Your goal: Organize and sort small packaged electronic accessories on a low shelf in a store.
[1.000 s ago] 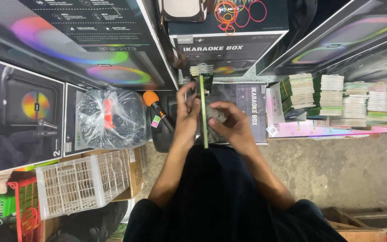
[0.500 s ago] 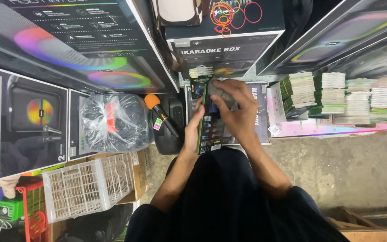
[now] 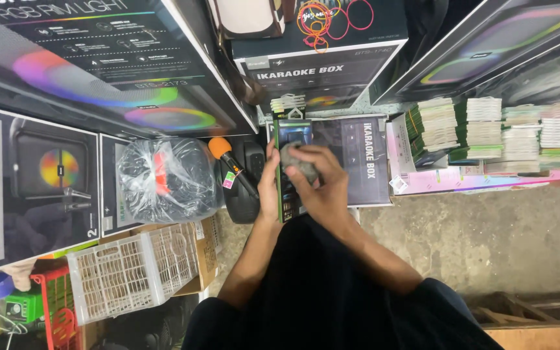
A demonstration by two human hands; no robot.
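gripping 1 slim dark box (image 3: pixel 291 146) w/ both hands: left (image 3: pixel 269 188) at edge, right (image 3: pixel 319 185) pressing grey cloth (image 3: pixel 298 162).

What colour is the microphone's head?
Orange, on the microphone left of the hands; head view.

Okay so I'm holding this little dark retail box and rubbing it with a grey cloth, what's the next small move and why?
Probably slide the grey cloth down toward the lower end of the dark box. The right hand presses the cloth on the middle of the front face, while the left hand steadies the box's edge; the lower part sits hidden under the fingers, likely unwiped.
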